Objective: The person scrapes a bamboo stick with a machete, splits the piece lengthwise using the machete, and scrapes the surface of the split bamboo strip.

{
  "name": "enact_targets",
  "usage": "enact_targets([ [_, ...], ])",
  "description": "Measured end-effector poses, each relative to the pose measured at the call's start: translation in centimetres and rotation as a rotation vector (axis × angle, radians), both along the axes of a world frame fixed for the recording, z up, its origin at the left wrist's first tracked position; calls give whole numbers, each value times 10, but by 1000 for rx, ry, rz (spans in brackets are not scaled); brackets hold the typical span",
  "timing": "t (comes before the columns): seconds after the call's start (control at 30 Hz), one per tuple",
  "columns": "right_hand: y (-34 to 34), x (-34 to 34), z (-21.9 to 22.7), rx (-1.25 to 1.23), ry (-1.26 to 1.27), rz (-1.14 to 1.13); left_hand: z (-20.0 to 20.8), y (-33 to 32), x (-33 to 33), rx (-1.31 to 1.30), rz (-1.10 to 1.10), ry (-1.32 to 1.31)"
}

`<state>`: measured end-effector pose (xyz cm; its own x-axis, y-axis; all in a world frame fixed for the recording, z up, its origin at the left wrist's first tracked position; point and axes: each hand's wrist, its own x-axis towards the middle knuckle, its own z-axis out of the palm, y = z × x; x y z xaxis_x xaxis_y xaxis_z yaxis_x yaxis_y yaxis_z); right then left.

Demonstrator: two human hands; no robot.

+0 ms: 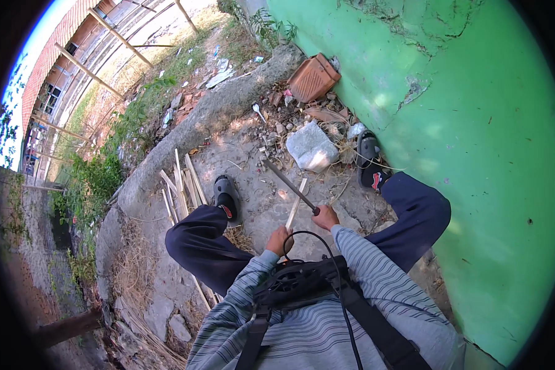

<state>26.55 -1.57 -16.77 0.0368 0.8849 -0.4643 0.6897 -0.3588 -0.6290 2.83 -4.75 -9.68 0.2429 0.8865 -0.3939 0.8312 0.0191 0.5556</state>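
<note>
My left hand [279, 241] is closed around the lower end of a pale split-wood strip [296, 202], which points up and slightly right. My right hand [326, 219] grips the dark handle of a long knife [283, 179]. Its narrow grey-brown blade slants up to the left and crosses in front of the strip or close beside it; whether they touch I cannot tell. Both hands are near each other, between my knees. A bundle of similar pale strips [184, 188] lies on the ground by my left foot, running partly behind my left leg.
A pale stone block [312, 147] sits ahead between my feet, with rubble around it. Beyond it an orange-brown clay tile [314, 78] leans near the green wall [475, 154] on my right. A low concrete kerb [166, 148] curves along the left. Black cable hangs over my hands.
</note>
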Motion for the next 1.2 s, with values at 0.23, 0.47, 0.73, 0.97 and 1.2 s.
enact_targets([
  [0.23,16,-24,51,188,-3,170,29,12,-16,-121,69,-206],
  [0.47,35,-10,65,200,-32,54,39,-3,-25,-34,22,-269],
  [0.73,49,-16,79,251,-116,-37,64,-11,-26,-166,53,-253],
  [0.97,30,-24,84,291,-34,144,47,-13,-27,-192,106,-354],
  [1.2,48,-6,88,335,-44,-1,48,-20,-33,-135,67,-347],
])
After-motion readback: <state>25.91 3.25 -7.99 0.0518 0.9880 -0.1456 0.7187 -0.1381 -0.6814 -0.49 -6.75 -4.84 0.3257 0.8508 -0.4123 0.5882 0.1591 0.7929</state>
